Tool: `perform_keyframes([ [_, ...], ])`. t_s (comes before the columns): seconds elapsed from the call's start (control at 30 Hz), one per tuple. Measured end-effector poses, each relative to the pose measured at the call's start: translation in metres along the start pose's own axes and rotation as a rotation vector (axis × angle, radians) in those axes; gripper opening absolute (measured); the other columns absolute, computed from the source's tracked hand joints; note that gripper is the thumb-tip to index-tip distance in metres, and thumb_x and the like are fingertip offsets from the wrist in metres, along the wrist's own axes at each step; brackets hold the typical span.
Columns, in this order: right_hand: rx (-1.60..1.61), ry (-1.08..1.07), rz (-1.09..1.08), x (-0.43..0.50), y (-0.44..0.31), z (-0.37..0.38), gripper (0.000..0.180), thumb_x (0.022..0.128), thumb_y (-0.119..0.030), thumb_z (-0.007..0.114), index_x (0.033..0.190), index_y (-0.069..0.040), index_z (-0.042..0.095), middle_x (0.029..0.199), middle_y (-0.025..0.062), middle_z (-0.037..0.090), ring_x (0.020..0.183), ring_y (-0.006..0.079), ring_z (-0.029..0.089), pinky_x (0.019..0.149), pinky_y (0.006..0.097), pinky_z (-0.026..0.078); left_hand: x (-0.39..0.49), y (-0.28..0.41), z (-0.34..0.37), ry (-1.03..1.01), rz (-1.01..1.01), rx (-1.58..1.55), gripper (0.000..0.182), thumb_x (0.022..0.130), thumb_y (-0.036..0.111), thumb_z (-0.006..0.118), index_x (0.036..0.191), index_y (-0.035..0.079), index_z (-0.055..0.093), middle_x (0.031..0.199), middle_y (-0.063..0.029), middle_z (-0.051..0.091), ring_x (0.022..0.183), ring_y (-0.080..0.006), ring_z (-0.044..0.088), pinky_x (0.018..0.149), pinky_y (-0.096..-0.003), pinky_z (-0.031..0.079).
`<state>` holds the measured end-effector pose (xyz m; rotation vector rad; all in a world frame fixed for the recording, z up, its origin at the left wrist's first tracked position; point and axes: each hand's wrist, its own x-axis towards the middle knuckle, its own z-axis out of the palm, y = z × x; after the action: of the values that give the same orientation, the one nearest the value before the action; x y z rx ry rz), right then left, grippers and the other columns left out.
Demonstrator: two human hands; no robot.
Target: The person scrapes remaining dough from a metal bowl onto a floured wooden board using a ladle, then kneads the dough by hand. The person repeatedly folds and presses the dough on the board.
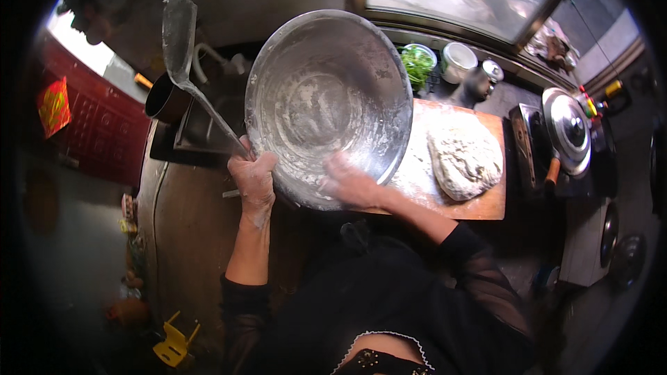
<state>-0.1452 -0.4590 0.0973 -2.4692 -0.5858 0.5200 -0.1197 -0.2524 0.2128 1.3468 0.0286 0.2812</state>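
Observation:
A large metal bowl (318, 99) is tilted toward me, its inner wall streaked with flour and dough residue. My left hand (254, 174), dusted with flour, grips the handle of a metal spatula (180, 44) at the bowl's left rim. The spatula's blade points up and away. Inside the bowl, my right hand (351, 182) is at the lower part of the wall; motion blur hides its fingers and whether they hold anything. To the right, a floury lump of dough (465, 156) rests on a wooden board (492, 205) strewn with flour.
Behind the board stand a tub of green leaves (418, 62), a white tub (458, 60) and a lidded jar (492, 70). A lidded pan (570, 127) sits on the stove at right. A sink (208, 133) and dark pot (168, 100) are left. A yellow chair (174, 344) stands below.

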Motion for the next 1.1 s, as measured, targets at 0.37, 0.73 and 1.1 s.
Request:
perform_keyframes([
  [0.37, -0.175, 0.018, 0.201, -0.111, 0.073, -0.083, 0.065, 0.102, -0.049, 0.035, 0.154, -0.01, 0.031, 0.162, 0.017, 0.02, 0.15, 0.031, 0.02, 0.123, 0.0426, 0.017, -0.035, -0.007, 0.114, -0.188, 0.099, 0.095, 0.021, 0.073, -0.012, 0.055, 0.074, 0.008, 0.048, 0.074, 0.0077, 0.046, 0.064, -0.0022, 0.04, 0.056, -0.0182, 0.032],
  [0.73, -0.478, 0.167, 0.214, -0.154, 0.191, -0.087, 0.065, 0.102, -0.053, 0.034, 0.152, -0.011, 0.037, 0.157, 0.011, 0.037, 0.149, 0.0282, 0.025, 0.122, 0.0456, 0.018, -0.04, -0.004, 0.172, -0.322, 0.164, 0.255, 0.024, 0.073, -0.008, 0.06, 0.071, 0.01, 0.044, 0.069, 0.0099, 0.037, 0.061, -0.0013, 0.035, 0.053, -0.0192, 0.029],
  [1.1, 0.174, 0.211, 0.208, -0.142, 0.141, -0.058, 0.066, 0.104, -0.05, 0.03, 0.158, -0.013, 0.02, 0.162, 0.0216, 0.017, 0.15, 0.0356, 0.018, 0.121, 0.0444, 0.022, -0.041, 0.004, 0.221, -0.336, 0.253, 0.333, 0.023, 0.074, -0.005, 0.06, 0.072, 0.009, 0.043, 0.068, 0.0088, 0.037, 0.061, -0.0026, 0.036, 0.055, -0.0203, 0.031],
])
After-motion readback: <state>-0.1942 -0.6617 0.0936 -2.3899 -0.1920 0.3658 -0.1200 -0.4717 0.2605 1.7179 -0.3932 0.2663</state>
